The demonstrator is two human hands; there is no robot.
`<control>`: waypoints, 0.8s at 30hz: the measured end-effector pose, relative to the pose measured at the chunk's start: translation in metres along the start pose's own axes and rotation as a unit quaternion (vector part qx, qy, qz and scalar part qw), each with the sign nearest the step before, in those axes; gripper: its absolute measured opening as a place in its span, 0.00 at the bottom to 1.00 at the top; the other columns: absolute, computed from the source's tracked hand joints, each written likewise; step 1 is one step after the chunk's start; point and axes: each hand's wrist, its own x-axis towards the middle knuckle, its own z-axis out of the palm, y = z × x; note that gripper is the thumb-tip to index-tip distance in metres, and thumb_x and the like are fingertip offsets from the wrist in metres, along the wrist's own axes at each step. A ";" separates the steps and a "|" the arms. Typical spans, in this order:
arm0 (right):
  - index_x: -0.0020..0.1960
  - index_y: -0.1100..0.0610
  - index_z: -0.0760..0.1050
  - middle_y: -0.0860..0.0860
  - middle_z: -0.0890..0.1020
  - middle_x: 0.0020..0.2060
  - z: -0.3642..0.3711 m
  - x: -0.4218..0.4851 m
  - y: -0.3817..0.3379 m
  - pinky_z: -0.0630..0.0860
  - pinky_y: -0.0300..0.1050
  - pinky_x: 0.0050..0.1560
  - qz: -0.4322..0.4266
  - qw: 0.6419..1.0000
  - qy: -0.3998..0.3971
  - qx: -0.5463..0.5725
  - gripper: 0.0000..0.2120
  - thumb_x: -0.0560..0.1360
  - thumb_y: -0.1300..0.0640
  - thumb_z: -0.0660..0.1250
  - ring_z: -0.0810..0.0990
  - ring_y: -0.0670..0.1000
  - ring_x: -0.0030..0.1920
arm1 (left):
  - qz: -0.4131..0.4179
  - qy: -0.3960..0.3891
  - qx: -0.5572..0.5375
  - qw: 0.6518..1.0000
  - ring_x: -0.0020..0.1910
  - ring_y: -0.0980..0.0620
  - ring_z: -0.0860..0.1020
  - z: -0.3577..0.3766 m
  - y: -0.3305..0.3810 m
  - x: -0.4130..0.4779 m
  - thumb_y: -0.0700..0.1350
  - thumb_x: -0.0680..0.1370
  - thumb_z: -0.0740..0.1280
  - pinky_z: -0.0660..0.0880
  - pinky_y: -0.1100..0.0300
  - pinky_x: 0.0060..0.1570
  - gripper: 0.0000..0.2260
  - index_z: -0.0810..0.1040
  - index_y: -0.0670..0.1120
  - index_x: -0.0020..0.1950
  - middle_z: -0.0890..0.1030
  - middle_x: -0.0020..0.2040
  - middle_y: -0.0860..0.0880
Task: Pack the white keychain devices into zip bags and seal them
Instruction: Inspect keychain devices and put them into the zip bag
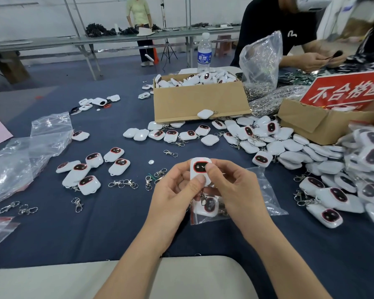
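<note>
While the white keychain device [200,172] is held upright between both hands, its face is turned toward the camera, seemingly so that it can be checked before bagging. Its lower part is gripped by the left hand [173,190], and its dark panel is pressed by the thumb of the right hand [231,186], whose fingers are curled behind it. A white rounded shell is seen, with a black oval panel ringed in red and a metal clip [203,198] hanging below. Just underneath, a zip bag [266,199] is laid ready, a second device [208,207] already inside
</note>
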 end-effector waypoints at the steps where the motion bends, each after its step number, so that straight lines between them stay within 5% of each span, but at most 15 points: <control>1: 0.48 0.48 0.84 0.47 0.87 0.40 -0.001 0.000 0.001 0.82 0.38 0.39 0.001 1.000 0.005 -0.008 0.05 0.79 0.55 0.69 0.86 0.46 0.37 | 0.000 0.000 0.009 1.000 0.45 0.51 0.84 0.001 -0.001 -0.001 0.43 0.79 0.72 0.81 0.62 0.44 0.11 0.84 0.55 0.59 0.86 0.48 0.48; 4: 0.48 0.46 0.83 0.45 0.87 0.40 -0.001 0.000 0.004 0.84 0.44 0.45 -0.009 0.999 0.007 -0.037 0.06 0.80 0.54 0.69 0.86 0.47 0.40 | 0.005 0.014 0.037 0.999 0.47 0.50 0.84 0.002 -0.002 -0.001 0.39 0.81 0.69 0.82 0.61 0.46 0.15 0.83 0.59 0.58 0.87 0.50 0.46; 9: 0.50 0.44 0.84 0.49 0.87 0.45 -0.013 -0.001 -0.006 0.82 0.39 0.47 -0.072 0.997 0.033 -0.003 0.10 0.80 0.47 0.64 0.86 0.45 0.46 | 0.001 0.034 0.036 0.999 0.40 0.51 0.77 0.001 -0.005 0.001 0.39 0.79 0.71 0.79 0.64 0.43 0.13 0.84 0.57 0.57 0.84 0.44 0.46; 14: 0.54 0.48 0.81 0.47 0.86 0.44 -0.031 0.007 -0.008 0.80 0.37 0.47 -0.101 0.985 0.137 0.001 0.11 0.85 0.55 0.59 0.85 0.46 0.47 | -0.005 0.038 0.043 0.998 0.36 0.56 0.76 0.003 -0.004 0.001 0.38 0.79 0.71 0.78 0.66 0.41 0.14 0.84 0.57 0.56 0.81 0.39 0.50; 24: 0.53 0.43 0.79 0.43 0.85 0.43 -0.038 0.014 0.002 0.80 0.40 0.52 -0.101 0.977 0.180 -0.047 0.14 0.85 0.57 0.58 0.84 0.44 0.47 | -0.006 0.064 0.035 0.997 0.42 0.58 0.81 0.000 -0.005 0.002 0.40 0.79 0.71 0.78 0.68 0.43 0.14 0.84 0.59 0.57 0.85 0.44 0.53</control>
